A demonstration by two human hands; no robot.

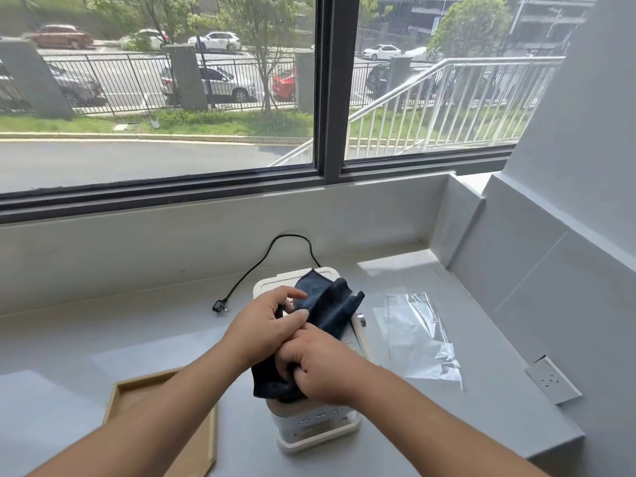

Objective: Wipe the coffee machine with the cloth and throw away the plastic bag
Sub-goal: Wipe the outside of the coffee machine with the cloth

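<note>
You've got both hands on the cloth (330, 304), right on top of the machine (311, 430). Your left hand (266, 327) curls over the cloth's middle, thumb and fingers pinching the fabric. Your right hand (321, 371) grips the bunched near end, fingers tucked into the folds. The dark cloth drapes across the machine's top, its far end flopped over the lid.

Progress check: this looks like the wiping stage, early or midway. You seem to be gathering the cloth into a pad as much as rubbing with it. The machine's front and sides show bare below your hands, so I'd judge those are yet to be wiped.

The bag (421, 342) hasn't been dealt with. It lies flat and crinkled on the surface (103, 339), just right of the machine and apart from both hands. No bin shows anywhere in view, so you'll have to look for one.

Around you, a wooden tray (115, 402) sits near left. The machine's black cord (263, 265) loops behind it, with the plug (218, 308) lying loose on the surface. A socket (552, 380) sits on the right edge. The pale surface runs up to a wide window (172, 98) facing a road and parked cars.
</note>
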